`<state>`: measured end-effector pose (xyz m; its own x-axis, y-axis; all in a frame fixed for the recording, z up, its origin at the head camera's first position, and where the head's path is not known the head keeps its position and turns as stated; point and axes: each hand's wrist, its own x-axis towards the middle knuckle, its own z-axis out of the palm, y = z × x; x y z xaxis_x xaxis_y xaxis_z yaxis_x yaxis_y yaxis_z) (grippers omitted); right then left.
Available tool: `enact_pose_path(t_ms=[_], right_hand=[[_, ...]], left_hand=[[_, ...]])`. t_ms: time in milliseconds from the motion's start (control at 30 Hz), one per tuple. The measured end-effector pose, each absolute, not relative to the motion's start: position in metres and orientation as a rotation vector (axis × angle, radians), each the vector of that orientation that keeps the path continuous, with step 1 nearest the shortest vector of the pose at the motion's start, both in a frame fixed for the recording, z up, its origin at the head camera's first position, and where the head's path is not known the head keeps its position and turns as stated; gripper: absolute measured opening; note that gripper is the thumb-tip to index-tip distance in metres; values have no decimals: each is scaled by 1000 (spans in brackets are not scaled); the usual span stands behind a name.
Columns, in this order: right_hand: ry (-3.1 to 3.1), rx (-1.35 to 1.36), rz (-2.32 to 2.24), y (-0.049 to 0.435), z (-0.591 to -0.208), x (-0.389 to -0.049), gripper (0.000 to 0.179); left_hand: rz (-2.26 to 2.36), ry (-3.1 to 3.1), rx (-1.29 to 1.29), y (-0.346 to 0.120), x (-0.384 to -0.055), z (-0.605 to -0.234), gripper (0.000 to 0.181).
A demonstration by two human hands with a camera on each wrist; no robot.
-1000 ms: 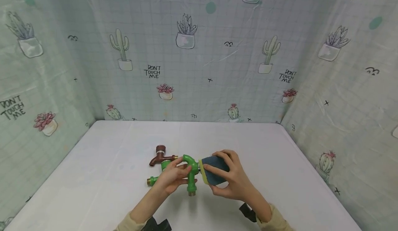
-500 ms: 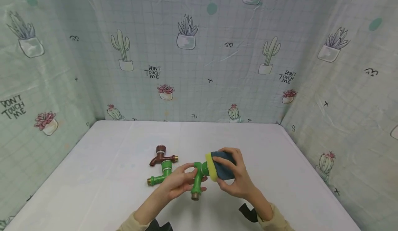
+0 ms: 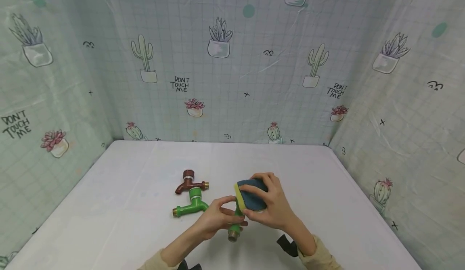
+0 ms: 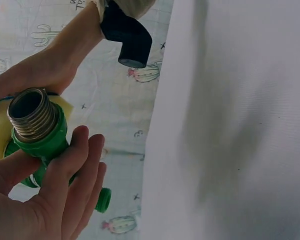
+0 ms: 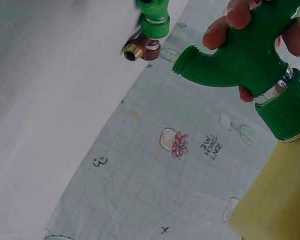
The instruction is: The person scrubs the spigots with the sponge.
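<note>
My left hand [image 3: 219, 218] grips a green faucet [image 5: 235, 65] above the table, its threaded metal inlet tilted toward me. In the left wrist view, the thumb and fingers wrap the faucet's body just below that inlet. My right hand [image 3: 270, 203] holds a sponge [image 3: 253, 195], blue on one face and yellow on the other. The sponge's yellow side touches the ribbed green cap of the faucet in the right wrist view. In the head view, the sponge and fingers hide most of the faucet.
Left of my hands, a second green faucet [image 3: 190, 205] lies on the white table [image 3: 145, 173]. Just behind it is a brown faucet [image 3: 189, 183]. A cloth printed with cacti [image 3: 218, 100] hangs around the table's back and sides.
The held faucet has shifted right and toward me, and its inlet has turned more toward me. The sponge swung right, then came back left over the faucet. The faucets on the table stayed put.
</note>
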<state>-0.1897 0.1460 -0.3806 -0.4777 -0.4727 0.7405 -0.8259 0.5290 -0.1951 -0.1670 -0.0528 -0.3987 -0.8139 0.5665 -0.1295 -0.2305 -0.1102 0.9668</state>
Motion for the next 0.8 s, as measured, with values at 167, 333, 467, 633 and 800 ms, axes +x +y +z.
enact_pose_path(t_ms=[167, 333, 467, 633, 800], right_hand=[[-2130, 1078, 754, 150, -384, -197, 34], [-2144, 1059, 760, 160, -390, -209, 31], [-2125, 1067, 815, 162, -386, -212, 32], [-2079, 1214, 833, 149, -375, -204, 29], [-2082, 1234, 810, 146, -377, -205, 27]], left_hand=[[1997, 1592, 313, -50, -166, -402, 52], [2007, 1603, 255, -50, -166, -403, 50], [2008, 1645, 212, -51, -167, -403, 51], [2005, 1683, 233, -51, -169, -402, 52], [1992, 1724, 249, -52, -166, -397, 53]])
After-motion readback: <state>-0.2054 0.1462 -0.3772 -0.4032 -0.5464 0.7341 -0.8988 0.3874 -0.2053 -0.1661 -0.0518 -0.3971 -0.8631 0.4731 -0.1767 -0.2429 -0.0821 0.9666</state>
